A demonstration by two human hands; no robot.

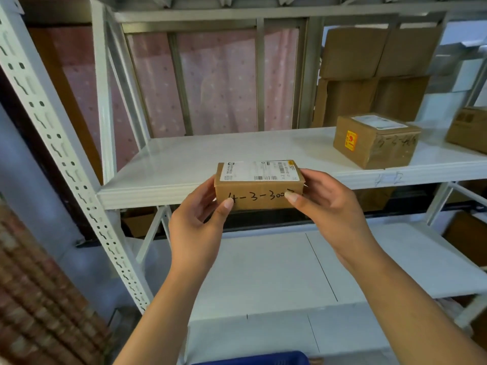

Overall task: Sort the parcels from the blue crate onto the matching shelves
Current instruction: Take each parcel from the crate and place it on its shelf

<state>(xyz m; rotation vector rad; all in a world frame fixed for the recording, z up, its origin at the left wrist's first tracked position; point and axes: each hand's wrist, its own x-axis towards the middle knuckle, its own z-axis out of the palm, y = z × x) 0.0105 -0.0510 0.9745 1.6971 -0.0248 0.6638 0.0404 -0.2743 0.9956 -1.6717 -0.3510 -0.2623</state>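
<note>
A small brown cardboard parcel (259, 188) with a white shipping label on top and "4-3-300…" handwritten on its front is held at the front edge of the upper white shelf (184, 164). My left hand (200, 219) grips its left end, thumb on the front face. Its right end is gripped by my right hand (326, 206), whose thumb covers the last handwritten digit. The rim of the blue crate (253, 359) shows at the bottom edge.
A taped brown parcel (375, 140) with a yellow sticker sits on the same shelf to the right; another box (467, 129) is at the far right. Large cardboard boxes (369, 75) stand behind. A lower white shelf (290, 267) lies below. A perforated upright (52, 143) runs on the left.
</note>
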